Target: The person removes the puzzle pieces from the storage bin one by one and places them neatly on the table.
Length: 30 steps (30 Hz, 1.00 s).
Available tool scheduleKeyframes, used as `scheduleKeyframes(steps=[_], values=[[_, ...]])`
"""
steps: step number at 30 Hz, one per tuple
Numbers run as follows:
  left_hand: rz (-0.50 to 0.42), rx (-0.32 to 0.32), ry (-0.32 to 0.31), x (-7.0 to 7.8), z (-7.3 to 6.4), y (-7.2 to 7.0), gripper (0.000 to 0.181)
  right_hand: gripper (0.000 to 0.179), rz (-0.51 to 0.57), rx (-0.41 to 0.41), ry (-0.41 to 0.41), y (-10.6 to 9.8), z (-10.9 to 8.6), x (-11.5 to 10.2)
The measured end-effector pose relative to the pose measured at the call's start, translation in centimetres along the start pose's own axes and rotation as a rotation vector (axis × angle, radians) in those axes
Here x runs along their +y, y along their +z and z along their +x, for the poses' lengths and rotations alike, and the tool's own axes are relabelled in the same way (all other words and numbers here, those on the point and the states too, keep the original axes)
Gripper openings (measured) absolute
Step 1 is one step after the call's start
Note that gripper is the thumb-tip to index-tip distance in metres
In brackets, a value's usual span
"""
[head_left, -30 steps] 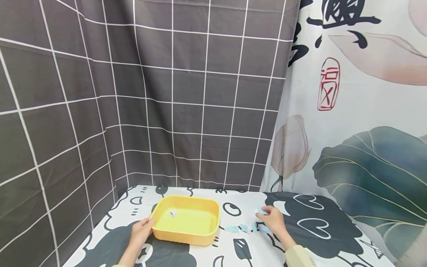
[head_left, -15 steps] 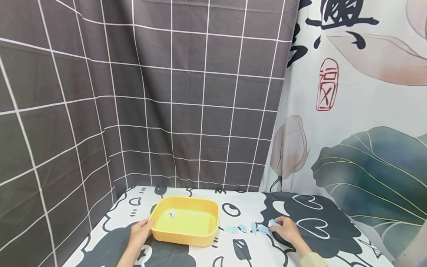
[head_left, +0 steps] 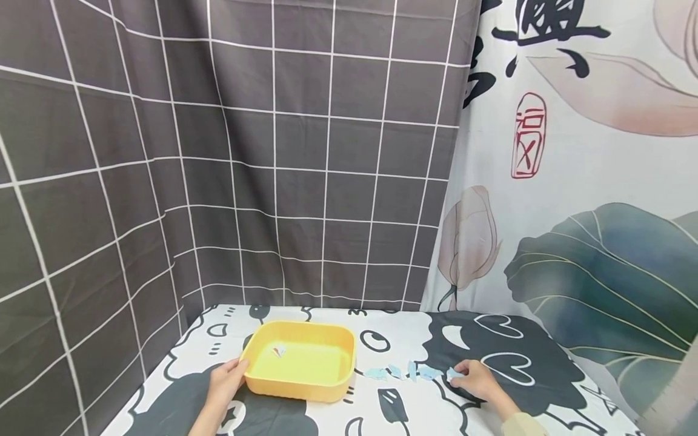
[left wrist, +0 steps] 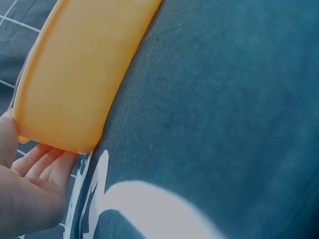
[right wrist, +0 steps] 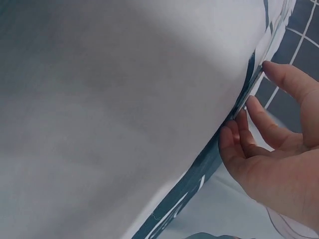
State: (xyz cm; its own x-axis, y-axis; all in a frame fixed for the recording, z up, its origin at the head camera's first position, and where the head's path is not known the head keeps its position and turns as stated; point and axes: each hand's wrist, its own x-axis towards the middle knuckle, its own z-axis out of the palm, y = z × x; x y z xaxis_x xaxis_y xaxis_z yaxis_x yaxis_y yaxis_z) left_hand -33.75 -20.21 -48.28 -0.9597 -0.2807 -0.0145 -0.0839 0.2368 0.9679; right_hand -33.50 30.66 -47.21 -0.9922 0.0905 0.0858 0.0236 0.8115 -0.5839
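Note:
A yellow rectangular plastic basin (head_left: 297,390) stands on the patterned cloth. My left hand (head_left: 225,383) holds its left end, thumb at the rim and fingers against the outer wall, as the left wrist view (left wrist: 37,186) also shows. Inside the basin lies a small white piece (head_left: 279,350) with red on it. My right hand (head_left: 478,380) pinches a small, flat light blue piece (head_left: 454,374) close over the cloth. In the right wrist view, thumb and fingertips (right wrist: 269,67) meet the edge of this thin piece, seen nearly edge-on.
Several light blue pieces (head_left: 429,372) lie in a row between the basin and my right hand. The table's cloth (head_left: 376,412) is white with black cartoon drawings. A dark grid curtain (head_left: 305,181) hangs behind and at left, a flower-print curtain (head_left: 589,181) at right.
My right hand has moved right and down with the light blue piece, from above the row to its right end. The left hand keeps its hold on the basin.

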Motion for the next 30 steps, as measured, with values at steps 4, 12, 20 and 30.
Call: scheduleKeyframes(steps=[4, 12, 20, 30], values=[[-0.006, -0.004, -0.004, 0.0, -0.1, 0.0, 0.056, 0.033, -0.021, -0.007, 0.0, 0.2, 0.1, 0.0], [-0.007, -0.001, 0.004, -0.1, -0.1, -0.1, 0.056, 0.033, -0.055, -0.011, 0.001, 0.4, 0.2, -0.1], [-0.003, -0.004, -0.005, -0.1, -0.3, -0.1, 0.057, 0.035, -0.058, -0.007, 0.003, 0.5, 0.1, -0.1], [0.006, 0.004, 0.015, 0.2, -0.3, -0.2, 0.056, 0.049, -0.063, 0.028, -0.052, 0.4, 0.9, -1.6]])
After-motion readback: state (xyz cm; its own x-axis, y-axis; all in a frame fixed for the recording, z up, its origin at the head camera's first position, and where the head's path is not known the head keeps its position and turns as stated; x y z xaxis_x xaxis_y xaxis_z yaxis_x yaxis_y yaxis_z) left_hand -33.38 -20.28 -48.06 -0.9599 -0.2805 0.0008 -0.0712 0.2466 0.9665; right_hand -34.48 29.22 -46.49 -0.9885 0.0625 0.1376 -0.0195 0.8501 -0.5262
